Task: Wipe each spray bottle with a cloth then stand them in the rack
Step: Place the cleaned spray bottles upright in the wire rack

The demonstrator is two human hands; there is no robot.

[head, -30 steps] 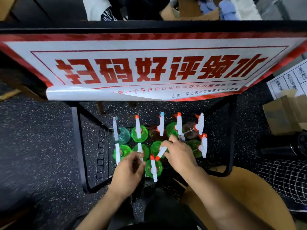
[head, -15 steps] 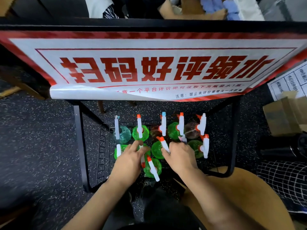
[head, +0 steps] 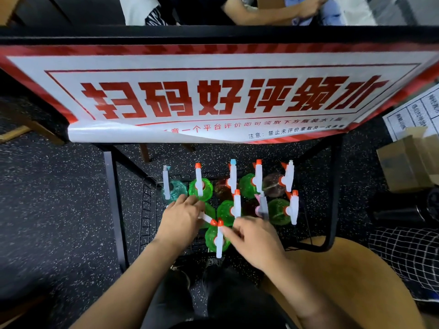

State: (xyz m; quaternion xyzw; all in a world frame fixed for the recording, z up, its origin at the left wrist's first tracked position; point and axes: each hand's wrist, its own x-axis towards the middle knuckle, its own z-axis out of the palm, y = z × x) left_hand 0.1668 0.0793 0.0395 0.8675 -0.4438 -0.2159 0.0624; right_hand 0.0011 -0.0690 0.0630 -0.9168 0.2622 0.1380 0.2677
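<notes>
Several spray bottles stand in two rows on the low shelf of a black wire rack (head: pixel 114 200), mostly green ones with white trigger heads and orange nozzles. My left hand (head: pixel 181 218) lies over a green bottle (head: pixel 210 213) in the near row and grips its trigger head, whose nozzle points right. My right hand (head: pixel 253 239) pinches the orange nozzle end of the front green bottle (head: pixel 217 239), which stands alone nearest me. The two nozzles almost touch. No cloth is in view.
A large red-and-white sign (head: pixel 218 96) covers the rack's top and overhangs the back row. Cardboard boxes (head: pixel 408 162) sit on the right, a round wooden seat (head: pixel 344 276) at lower right. Another person's arm (head: pixel 273 13) shows beyond the rack. The floor is dark and speckled.
My right hand left the middle near-row bottle and came down to the front bottle's nozzle, whose head now points straight. My left hand turned its bottle's head toward the right.
</notes>
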